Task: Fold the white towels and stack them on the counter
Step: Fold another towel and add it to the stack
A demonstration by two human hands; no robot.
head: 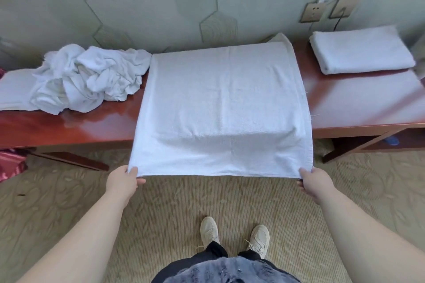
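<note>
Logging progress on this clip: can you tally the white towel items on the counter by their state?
spread towel, gripped by left hand and right hand: 1
folded towel: 1
crumpled heap, towels within not countable: 1
Total: 3

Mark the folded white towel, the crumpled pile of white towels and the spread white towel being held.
Folded white towel [361, 49]: head view, middle of its top face.
Crumpled pile of white towels [89, 78]: head view, centre of the heap.
Spread white towel [223, 89]: head view, its flat middle area.
</note>
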